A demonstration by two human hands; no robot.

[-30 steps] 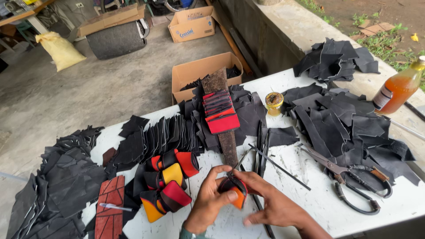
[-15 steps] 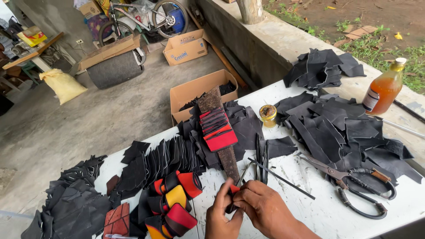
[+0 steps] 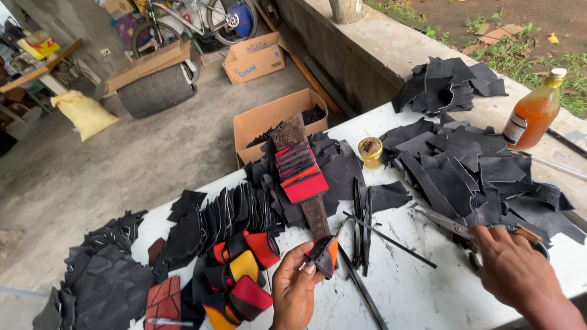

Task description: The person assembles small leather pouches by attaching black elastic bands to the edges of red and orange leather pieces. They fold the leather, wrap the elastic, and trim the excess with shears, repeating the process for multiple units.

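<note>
My left hand point(image 3: 295, 289) holds up a small folded piece of black, red and orange leather point(image 3: 323, 255) over the white table point(image 3: 416, 293). My right hand point(image 3: 512, 267) lies at the right, its fingers on the handles of large metal scissors point(image 3: 452, 224) that rest on the table. Just left of my left hand lie folded loops of red, orange and black leather point(image 3: 241, 275). A stack of red and black pieces point(image 3: 298, 172) sits on a worn wooden board point(image 3: 315, 214) beyond.
Heaps of black leather scraps point(image 3: 465, 165) cover the table's right side, and more point(image 3: 104, 281) lie at the left. A small glue tin point(image 3: 370, 152), an amber bottle point(image 3: 533, 113), thin black strips point(image 3: 361, 226) and an open cardboard box point(image 3: 269, 119) below the table's far edge.
My right hand has left the small leather piece and moved right onto the scissors. My left hand now holds the piece alone, lifted a little.
</note>
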